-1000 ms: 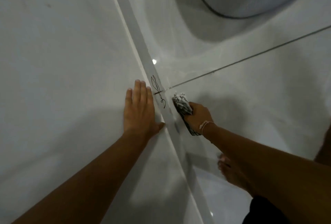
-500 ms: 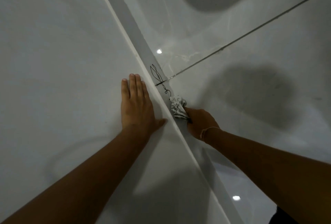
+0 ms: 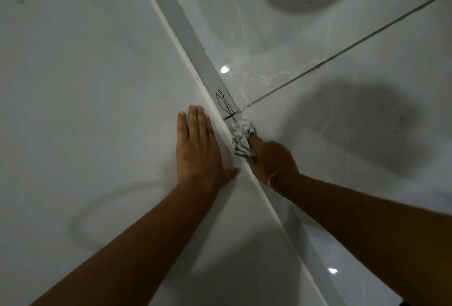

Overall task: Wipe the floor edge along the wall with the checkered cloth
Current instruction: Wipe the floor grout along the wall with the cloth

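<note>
My right hand (image 3: 272, 158) grips a bunched black-and-white checkered cloth (image 3: 242, 138) and presses it against the grey skirting strip (image 3: 188, 39) where the white wall (image 3: 85, 85) meets the glossy floor (image 3: 305, 134). The cloth sits just below a black scribble mark (image 3: 223, 103) on the strip. My left hand (image 3: 199, 149) lies flat on the wall, fingers together and pointing up, thumb touching the strip's top edge. A thin bracelet circles my right wrist.
A dark grout line (image 3: 342, 51) runs across the floor tiles from the scribble toward the upper right. A large round shadow falls on the floor at the top. Light spots reflect off the tiles.
My right hand has drawn the cloth back along the strip and now pushes it toward the scribble again. The view has tilted down, and the round grey object at the top has left the frame.
</note>
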